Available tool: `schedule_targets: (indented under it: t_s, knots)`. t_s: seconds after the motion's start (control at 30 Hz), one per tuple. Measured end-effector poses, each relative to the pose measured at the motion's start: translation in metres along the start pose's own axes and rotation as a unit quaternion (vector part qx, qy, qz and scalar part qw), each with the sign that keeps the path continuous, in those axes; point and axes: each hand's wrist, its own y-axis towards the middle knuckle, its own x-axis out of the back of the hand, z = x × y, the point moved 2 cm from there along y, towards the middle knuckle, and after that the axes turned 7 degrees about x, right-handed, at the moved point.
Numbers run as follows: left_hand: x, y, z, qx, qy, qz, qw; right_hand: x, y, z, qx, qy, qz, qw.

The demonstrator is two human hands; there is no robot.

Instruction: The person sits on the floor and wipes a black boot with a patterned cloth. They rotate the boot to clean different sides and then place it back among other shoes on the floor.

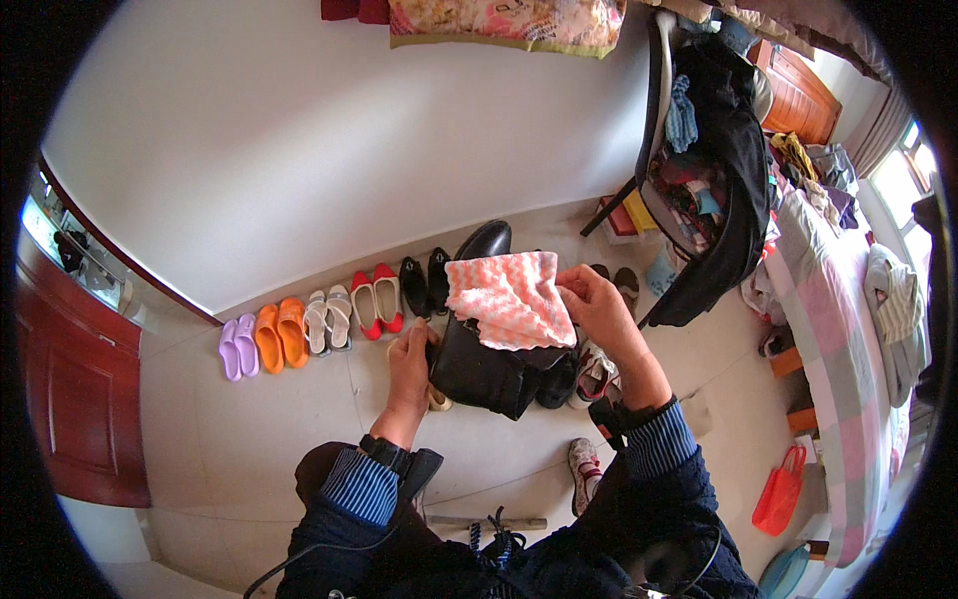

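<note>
A tall black boot (467,369) is in front of me, its toe pointing away toward the wall and its wide shaft nearest me. My left hand (405,371) is closed on the left side of the boot; its fingertips are partly hidden. Between finger and thumb, my right hand (597,307) pinches the right edge of a pink-and-white patterned cloth (511,301). The cloth lies spread over the middle of the boot and hides that part of it.
Along the wall stand purple slippers (239,347), orange slippers (281,334), light sandals (327,319), red-trimmed flats (376,301) and black shoes (426,284). Sneakers (594,377) sit right of the boot. A clothes-laden chair (714,190), a bed (833,270) and a red bag (779,491) are farther right.
</note>
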Motion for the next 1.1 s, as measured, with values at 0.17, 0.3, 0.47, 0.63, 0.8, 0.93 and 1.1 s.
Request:
schedule_targets:
  t_s: [0.17, 0.3, 0.47, 0.63, 0.8, 0.93, 1.1]
  knots:
    - [0.002, -0.003, -0.003, -0.014, 0.041, 0.008, 0.999, 0.001, -0.005, 0.005, -0.059, 0.137, 0.034, 0.988]
    - [0.002, -0.003, -0.003, -0.015, 0.050, 0.006, 0.999, -0.003, -0.002, 0.003, -0.026, 0.097, 0.049, 0.994]
    - [0.000, -0.004, -0.005, -0.042, 0.115, 0.001, 0.992, -0.002, 0.002, 0.006, 0.025, -0.055, 0.027, 0.998]
    - [-0.001, -0.007, 0.000, -0.027, 0.132, 0.003, 0.991, 0.007, 0.000, 0.015, 0.035, 0.116, 0.026, 0.992]
    - [0.002, -0.005, 0.006, -0.038, 0.175, 0.019, 0.984, 0.008, 0.003, 0.013, 0.020, 0.122, 0.005, 0.992]
    - [0.003, -0.006, 0.006, -0.026, 0.211, 0.017, 0.977, 0.013, 0.006, 0.016, 0.033, 0.094, -0.068, 0.993]
    - [0.001, -0.012, 0.000, -0.035, 0.254, -0.008, 0.967, 0.032, 0.000, 0.039, 0.125, 0.178, -0.060, 0.974]
